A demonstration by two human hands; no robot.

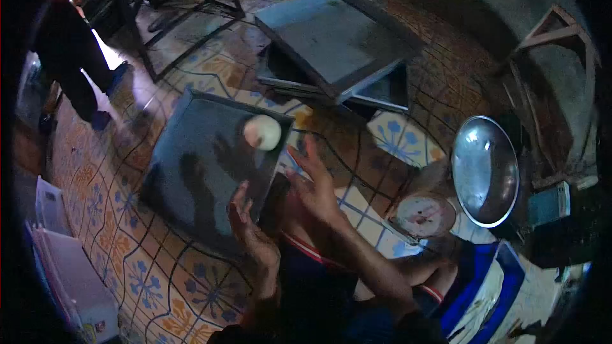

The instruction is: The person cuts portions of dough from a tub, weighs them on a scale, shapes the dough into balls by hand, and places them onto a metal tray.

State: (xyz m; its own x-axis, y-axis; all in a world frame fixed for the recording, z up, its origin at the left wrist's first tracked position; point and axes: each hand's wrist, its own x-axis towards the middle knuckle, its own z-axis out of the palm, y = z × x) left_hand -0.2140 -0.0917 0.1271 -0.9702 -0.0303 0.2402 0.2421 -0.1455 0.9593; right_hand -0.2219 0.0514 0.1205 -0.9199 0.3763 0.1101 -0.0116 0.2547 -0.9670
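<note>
A round white ball that looks like dough point(266, 132) appears at the far right corner of a dark square metal tray point(185, 191) on the tiled floor. I cannot tell whether it rests on the tray or is in the air above it. My right hand point(313, 185) is just beyond the tray's right edge, fingers spread, nearest to the ball and apart from it. My left hand point(254, 229) is raised over the tray's near right corner, palm turned inward and fingers apart. Neither hand holds anything. Shadows of both hands fall across the tray.
More metal trays point(319, 35) lie stacked askew ahead. On the right are a dial scale point(424, 215), a shiny metal bowl point(484, 172) and a wooden frame point(580, 41). A blue-edged bag point(468, 274) lies near my knee. Plastic bins point(73, 274) and a standing person point(70, 57) are left.
</note>
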